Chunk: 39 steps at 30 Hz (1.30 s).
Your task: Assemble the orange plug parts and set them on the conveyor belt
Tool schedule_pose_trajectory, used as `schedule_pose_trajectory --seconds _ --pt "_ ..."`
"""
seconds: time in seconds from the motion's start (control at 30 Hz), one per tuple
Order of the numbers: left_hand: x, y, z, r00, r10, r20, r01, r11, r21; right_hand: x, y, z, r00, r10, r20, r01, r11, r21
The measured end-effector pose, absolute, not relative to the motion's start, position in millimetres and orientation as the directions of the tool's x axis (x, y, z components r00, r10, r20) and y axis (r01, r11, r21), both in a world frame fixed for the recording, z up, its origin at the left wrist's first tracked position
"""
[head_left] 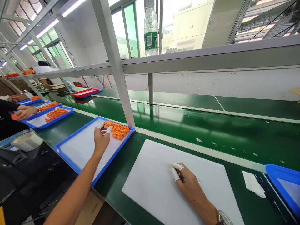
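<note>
My left hand point(102, 137) reaches over a blue-rimmed tray point(77, 136) lined with white, its thumb and index finger in white finger covers. The fingertips touch the near-left end of a cluster of orange pieces point(119, 129) in the tray's far corner; whether one is gripped cannot be made out. Over a large white sheet point(150, 175) on the green table is my right hand point(185, 181), wearing white covers on two fingers. Its thumb and index tips are close together, and anything between them is too small to see.
A bench post point(114, 62) rises behind the tray, carrying a shelf with a plastic bottle point(150, 31). Another blue tray point(284, 184) lies at right beside a white scrap point(253, 183). A person's hands point(25, 112) work at far left near trays of orange pieces point(55, 114).
</note>
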<state>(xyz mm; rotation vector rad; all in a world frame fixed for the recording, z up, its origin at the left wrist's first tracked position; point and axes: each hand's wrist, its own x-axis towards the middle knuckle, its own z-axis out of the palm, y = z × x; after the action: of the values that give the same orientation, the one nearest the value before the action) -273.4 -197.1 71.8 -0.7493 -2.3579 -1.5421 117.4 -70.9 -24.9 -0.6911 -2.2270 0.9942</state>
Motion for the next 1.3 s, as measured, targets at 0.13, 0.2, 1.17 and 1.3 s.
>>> schedule_pose_trajectory --seconds 0.13,0.2,1.17,1.3 --pt "-321 -212 55 -0.906 0.344 0.245 0.389 0.452 0.803 116 -72 -27 -0.685 0.656 0.318 0.217 0.600 -0.770" --pt "-330 -216 43 -0.910 0.373 0.183 0.356 0.471 0.807 116 -72 -29 -0.679 0.662 0.316 0.228 0.600 -0.767" --pt "-131 -148 47 -0.058 0.702 0.709 0.888 -0.288 0.358 113 -65 -16 -0.660 0.639 0.395 0.161 0.634 -0.756" --pt "-78 -115 20 0.159 0.794 0.587 0.743 -0.488 0.458 113 -64 -19 -0.637 0.649 0.417 0.149 0.634 -0.759"
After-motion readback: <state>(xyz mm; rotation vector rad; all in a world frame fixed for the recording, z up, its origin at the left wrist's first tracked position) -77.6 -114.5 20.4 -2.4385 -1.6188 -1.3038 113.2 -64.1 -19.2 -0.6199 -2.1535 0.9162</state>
